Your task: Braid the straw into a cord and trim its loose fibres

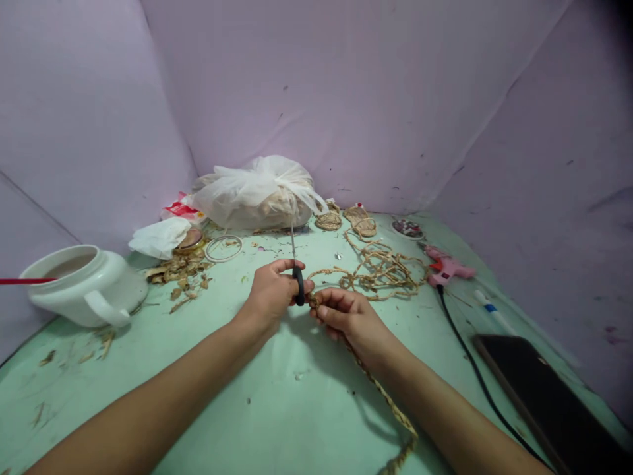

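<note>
Braided, straw-coloured fibre makes up the cord [395,414], whose knotted or bunched end sits between the two hands, with its length trailing under the right wrist to the near side of the table [222,422]. The right hand [349,313] pinches that end between thumb and fingers. The left hand [271,293] grips the scissors [299,287] by a black handle just beside it, blade pointing away from the body; whether the blades are parted cannot be told.

To work well here, I would keep the pinch firm and close to the end so that the plait cannot loosen, and hold the blade clear of the right fingers. Keeping the trailing length slack should spare the end any tugging.

Beyond the right hand lies a loose tangle of thinner rope [383,267]; a strand from it reaches toward the hands, though its join is hidden. Right of the tangle is a pink glue gun [449,269] with a black cable, then a marker [494,313] and a dark, flat, phone-like slab [548,402]. Farther back rests a tied white bag [257,191]; to the left, a white pot [106,284] stands past dry scraps [185,270].
</note>
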A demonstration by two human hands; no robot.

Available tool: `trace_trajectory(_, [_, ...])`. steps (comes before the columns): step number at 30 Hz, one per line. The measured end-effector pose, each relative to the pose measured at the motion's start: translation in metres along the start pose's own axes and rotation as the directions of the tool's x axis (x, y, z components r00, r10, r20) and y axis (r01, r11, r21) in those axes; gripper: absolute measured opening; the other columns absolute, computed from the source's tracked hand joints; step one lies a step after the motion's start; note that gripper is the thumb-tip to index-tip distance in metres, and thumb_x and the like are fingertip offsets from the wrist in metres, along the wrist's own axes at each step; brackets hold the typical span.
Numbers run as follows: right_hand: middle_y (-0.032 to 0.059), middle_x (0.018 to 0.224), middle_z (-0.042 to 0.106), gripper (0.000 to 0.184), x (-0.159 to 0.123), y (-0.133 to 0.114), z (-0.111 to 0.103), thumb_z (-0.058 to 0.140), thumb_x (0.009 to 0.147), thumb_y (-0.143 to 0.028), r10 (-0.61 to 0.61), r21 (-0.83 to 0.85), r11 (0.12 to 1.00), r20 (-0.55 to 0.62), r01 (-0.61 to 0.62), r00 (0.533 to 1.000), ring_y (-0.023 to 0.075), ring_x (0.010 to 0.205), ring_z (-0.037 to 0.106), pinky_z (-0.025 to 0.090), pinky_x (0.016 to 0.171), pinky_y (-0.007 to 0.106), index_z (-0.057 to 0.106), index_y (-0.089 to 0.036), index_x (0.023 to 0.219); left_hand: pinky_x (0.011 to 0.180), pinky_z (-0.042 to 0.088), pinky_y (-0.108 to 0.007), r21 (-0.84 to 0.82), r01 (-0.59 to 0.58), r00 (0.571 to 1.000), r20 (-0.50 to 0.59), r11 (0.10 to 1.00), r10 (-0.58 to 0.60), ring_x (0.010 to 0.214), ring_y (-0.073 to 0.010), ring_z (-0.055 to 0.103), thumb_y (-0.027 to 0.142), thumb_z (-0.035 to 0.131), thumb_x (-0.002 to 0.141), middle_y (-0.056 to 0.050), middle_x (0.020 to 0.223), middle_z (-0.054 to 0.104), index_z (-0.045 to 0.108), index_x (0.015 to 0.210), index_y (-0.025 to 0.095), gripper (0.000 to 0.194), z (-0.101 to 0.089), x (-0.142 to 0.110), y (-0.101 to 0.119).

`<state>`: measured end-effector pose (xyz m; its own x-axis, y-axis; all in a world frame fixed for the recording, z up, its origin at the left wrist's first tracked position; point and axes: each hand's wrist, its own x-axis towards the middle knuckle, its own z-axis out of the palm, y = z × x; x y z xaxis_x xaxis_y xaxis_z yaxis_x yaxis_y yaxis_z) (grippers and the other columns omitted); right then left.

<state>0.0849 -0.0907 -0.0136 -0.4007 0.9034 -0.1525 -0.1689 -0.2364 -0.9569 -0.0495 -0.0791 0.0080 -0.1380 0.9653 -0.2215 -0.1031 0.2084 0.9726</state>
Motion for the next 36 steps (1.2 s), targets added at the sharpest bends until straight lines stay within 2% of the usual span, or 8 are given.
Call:
trace_trajectory(8, [-0.0007,0.056,0.053,0.02,0.001,0.003,0.0,0.071,0.052,-0.021,0.091,0.207,0.973,0.042,-0.098,0.995,0.0045,0.046,0.04,0.016,0.036,0.016,0.06,-0.012,0.067,0.04,0.029,-0.018,-0.039,0.192,0.981,0.005,0.981,-0.192,0.042,-0.0095,0.051,0.013,0.064,0.049,0.003,0.048,0.054,0.051,0.082,0.015,0.036,0.0,0.001,-0.002])
trace_trajectory(11, [0.0008,0.059,0.057,0.02,0.002,0.004,-0.002,0.072,0.052,-0.02,0.107,0.229,0.967,0.021,-0.109,0.994,0.005,0.047,0.044,0.019,0.036,0.015,0.061,-0.012,0.068,0.045,0.035,-0.02,0.025,0.122,0.992,0.012,0.992,-0.122,0.045,-0.0108,0.053,0.017,0.065,0.051,0.002,0.052,0.055,0.051,0.084,0.015,0.036,-0.002,0.002,-0.001])
trace_trajectory(14, [0.0025,0.062,0.061,0.021,0.004,0.001,-0.007,0.072,0.05,-0.019,0.13,0.259,0.96,-0.06,-0.11,0.99,0.006,0.048,0.047,0.021,0.036,0.015,0.061,-0.013,0.067,0.049,0.039,-0.024,0.191,-0.075,0.997,0.034,0.979,0.069,0.049,-0.0129,0.054,0.029,0.063,0.058,0.002,0.055,0.055,0.05,0.084,0.016,0.032,-0.009,0.003,0.005])
trace_trajectory(16, [0.003,0.062,0.062,0.022,0.006,-0.002,-0.01,0.073,0.049,-0.018,0.132,0.273,0.957,-0.118,-0.095,0.984,0.0068,0.049,0.049,0.023,0.035,0.015,0.061,-0.013,0.067,0.052,0.039,-0.025,0.418,-0.266,0.964,0.089,0.869,0.252,0.053,-0.0142,0.054,0.034,0.059,0.063,0.001,0.058,0.056,0.051,0.086,0.018,0.029,-0.015,0.001,0.011])
trace_trajectory(19, [0.0032,0.061,0.063,0.024,0.006,-0.01,-0.013,0.073,0.047,-0.018,0.11,0.267,0.962,-0.201,-0.053,0.974,0.0077,0.049,0.05,0.026,0.036,0.016,0.061,-0.013,0.067,0.059,0.037,-0.026,0.764,-0.5,0.84,0.315,0.408,0.441,0.063,-0.0161,0.055,0.03,0.052,0.067,0.0,0.068,0.059,0.055,0.092,0.021,0.027,-0.022,-0.006,0.02])
trace_trajectory(22, [0.0032,0.061,0.063,0.025,0.005,-0.016,-0.014,0.073,0.046,-0.018,0.067,0.227,0.974,-0.276,-0.002,0.959,0.0078,0.049,0.051,0.029,0.038,0.016,0.062,-0.012,0.068,0.062,0.037,-0.029,0.829,-0.559,0.755,0.523,-0.028,0.394,0.069,-0.0197,0.055,0.028,0.045,0.069,-0.004,0.08,0.061,0.054,0.102,0.021,0.035,-0.023,-0.013,0.024])
trace_trajectory(24, [0.0029,0.061,0.062,0.023,0.005,-0.018,-0.014,0.071,0.047,-0.019,0.033,0.187,0.982,-0.299,0.025,0.954,0.0078,0.049,0.05,0.029,0.038,0.017,0.063,-0.012,0.067,0.064,0.038,-0.032,0.81,-0.56,0.737,0.582,-0.173,0.344,0.071,-0.0217,0.054,0.027,0.043,0.07,-0.007,0.082,0.06,0.051,0.11,0.019,0.042,-0.022,-0.014,0.022])
trace_trajectory(36, [0.0017,0.056,0.062,0.021,0.005,-0.015,-0.013,0.066,0.051,-0.021,-0.121,-0.067,0.992,-0.384,0.104,0.915,0.0091,0.046,0.046,0.03,0.039,0.021,0.067,-0.014,0.071,0.075,0.039,-0.038,0.764,-0.57,0.72,0.642,-0.302,0.264,0.075,-0.0228,0.053,0.022,0.043,0.068,-0.01,0.085,0.059,0.043,0.122,0.012,0.054,-0.021,-0.01,0.013])
